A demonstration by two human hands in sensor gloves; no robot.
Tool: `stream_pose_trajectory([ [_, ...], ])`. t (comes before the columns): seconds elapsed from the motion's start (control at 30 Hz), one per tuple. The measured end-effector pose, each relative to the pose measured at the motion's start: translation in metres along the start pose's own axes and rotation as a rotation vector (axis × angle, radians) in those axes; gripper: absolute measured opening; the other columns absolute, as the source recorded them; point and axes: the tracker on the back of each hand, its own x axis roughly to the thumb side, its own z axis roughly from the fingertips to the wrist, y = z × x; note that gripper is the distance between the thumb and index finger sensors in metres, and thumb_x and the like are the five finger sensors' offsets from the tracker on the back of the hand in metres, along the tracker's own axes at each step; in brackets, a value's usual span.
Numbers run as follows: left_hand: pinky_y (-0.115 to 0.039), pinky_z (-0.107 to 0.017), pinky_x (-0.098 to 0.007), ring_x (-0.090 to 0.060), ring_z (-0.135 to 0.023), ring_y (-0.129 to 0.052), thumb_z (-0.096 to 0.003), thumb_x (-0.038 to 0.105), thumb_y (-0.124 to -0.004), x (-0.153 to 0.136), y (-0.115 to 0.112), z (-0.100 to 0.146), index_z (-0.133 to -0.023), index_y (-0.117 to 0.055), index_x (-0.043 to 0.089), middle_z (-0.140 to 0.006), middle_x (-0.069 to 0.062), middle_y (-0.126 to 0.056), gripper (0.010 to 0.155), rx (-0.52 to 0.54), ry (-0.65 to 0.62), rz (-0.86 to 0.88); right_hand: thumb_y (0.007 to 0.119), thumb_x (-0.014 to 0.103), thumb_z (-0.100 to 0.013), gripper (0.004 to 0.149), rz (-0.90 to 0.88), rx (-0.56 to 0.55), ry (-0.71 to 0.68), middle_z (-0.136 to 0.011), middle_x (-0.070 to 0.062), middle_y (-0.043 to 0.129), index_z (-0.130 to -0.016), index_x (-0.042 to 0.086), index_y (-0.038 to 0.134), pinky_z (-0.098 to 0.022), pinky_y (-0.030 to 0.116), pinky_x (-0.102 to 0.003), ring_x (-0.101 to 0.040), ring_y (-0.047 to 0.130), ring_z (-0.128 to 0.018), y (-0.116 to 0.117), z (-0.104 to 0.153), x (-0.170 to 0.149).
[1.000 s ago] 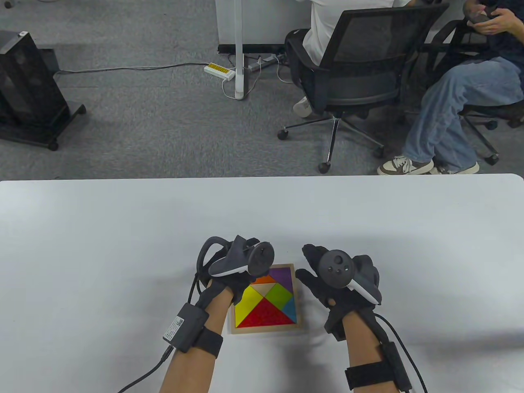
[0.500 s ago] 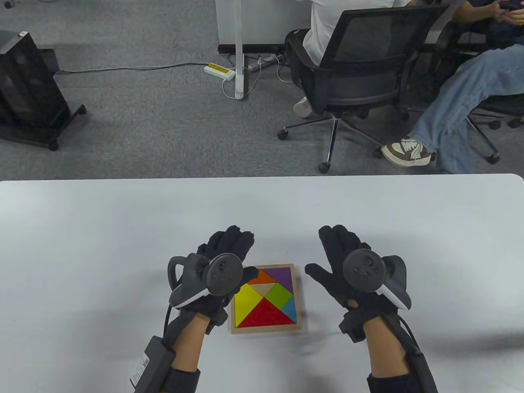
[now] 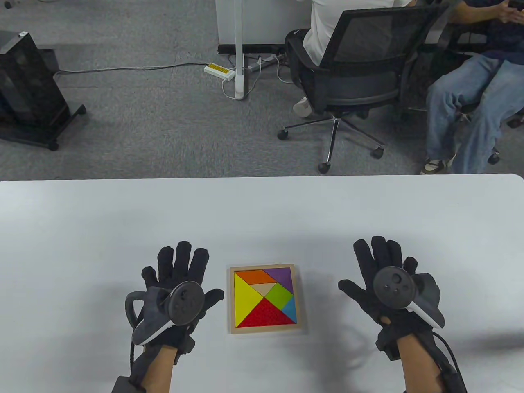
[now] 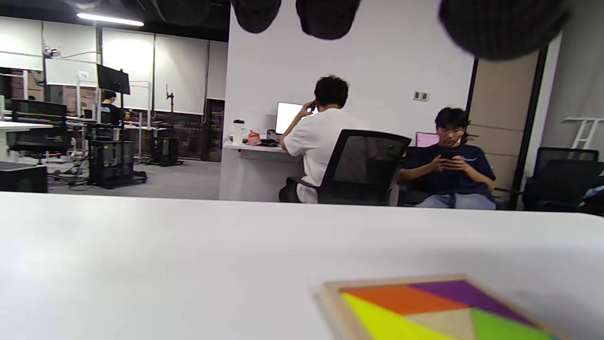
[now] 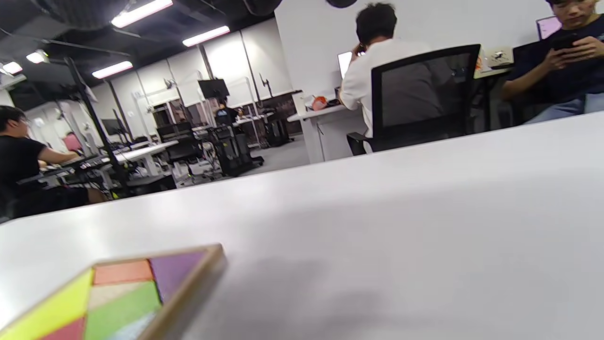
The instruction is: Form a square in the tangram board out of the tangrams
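The wooden tangram board lies near the table's front edge with its coloured pieces filling it as a square: orange, purple, yellow, green, red, blue and a plain wood triangle. My left hand lies flat on the table left of the board, fingers spread, holding nothing. My right hand lies flat to the right, fingers straight, also empty. The board's corner shows low in the left wrist view, and the board's edge in the right wrist view.
The white table stretches wide beyond the board. Past its far edge stand an office chair with a seated person, another seated person at the right, and a black cabinet at the left.
Both hands have drawn away from the board, the left one leftward and the right one rightward, and flattened onto the table. The board now shows fully uncovered.
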Motion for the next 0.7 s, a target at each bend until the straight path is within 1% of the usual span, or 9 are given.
stream_pose_trajectory([
  [0.13, -0.041, -0.059, -0.086, -0.067, -0.106, -0.037, -0.0457, 0.064, -0.071, -0.015, -0.02, 0.004, -0.119, -0.047, 0.015, -0.123, -0.028, -0.035, 0.092, -0.005, 0.041, -0.013, 0.061, 0.069, -0.045, 0.094, 0.052, 0.076, 0.067, -0.123, -0.019, 0.012, -0.119, 0.023, 0.025, -0.069, 0.016, -0.081, -0.056, 0.009, -0.11, 0.015, -0.004, -0.016],
  [0.23, -0.041, -0.059, -0.086, -0.067, -0.105, -0.037, -0.0454, 0.065, -0.071, -0.022, -0.033, 0.003, -0.119, -0.046, 0.015, -0.123, -0.028, -0.035, 0.092, -0.021, 0.058, -0.035, 0.062, 0.069, -0.045, 0.094, 0.083, 0.11, 0.098, -0.123, -0.018, 0.011, -0.118, 0.024, 0.025, -0.068, 0.016, -0.081, -0.056, 0.008, -0.109, 0.024, -0.005, -0.023],
  [0.37, -0.042, -0.059, -0.086, -0.068, -0.105, -0.038, -0.0452, 0.066, -0.07, -0.034, -0.051, 0.002, -0.119, -0.046, 0.015, -0.123, -0.028, -0.035, 0.093, -0.077, 0.096, -0.077, 0.062, 0.069, -0.045, 0.093, 0.105, 0.16, 0.14, -0.122, -0.016, 0.009, -0.118, 0.025, 0.025, -0.068, 0.016, -0.082, -0.056, 0.007, -0.109, 0.036, -0.007, -0.032],
  [0.47, -0.042, -0.059, -0.086, -0.068, -0.105, -0.039, -0.0455, 0.066, -0.069, -0.041, -0.058, 0.003, -0.119, -0.045, 0.015, -0.123, -0.028, -0.034, 0.093, -0.11, 0.122, -0.088, 0.062, 0.069, -0.045, 0.093, 0.111, 0.19, 0.166, -0.122, -0.015, 0.009, -0.118, 0.025, 0.025, -0.068, 0.017, -0.082, -0.055, 0.006, -0.109, 0.044, -0.008, -0.038],
  [0.53, -0.042, -0.059, -0.086, -0.069, -0.105, -0.038, -0.0454, 0.067, -0.069, -0.045, -0.063, 0.003, -0.119, -0.043, 0.015, -0.123, -0.028, -0.034, 0.093, -0.145, 0.136, -0.096, 0.062, 0.069, -0.045, 0.093, 0.139, 0.231, 0.188, -0.122, -0.014, 0.009, -0.118, 0.025, 0.025, -0.067, 0.017, -0.083, -0.055, 0.005, -0.108, 0.051, -0.009, -0.041],
  [0.7, -0.041, -0.059, -0.087, -0.07, -0.104, -0.036, -0.0459, 0.067, -0.067, -0.052, -0.069, 0.003, -0.12, -0.038, 0.015, -0.123, -0.029, -0.029, 0.095, -0.219, 0.176, -0.106, 0.062, 0.069, -0.045, 0.093, 0.124, 0.26, 0.214, -0.122, -0.014, 0.007, -0.118, 0.025, 0.024, -0.067, 0.017, -0.083, -0.055, 0.004, -0.108, 0.056, -0.009, -0.045],
])
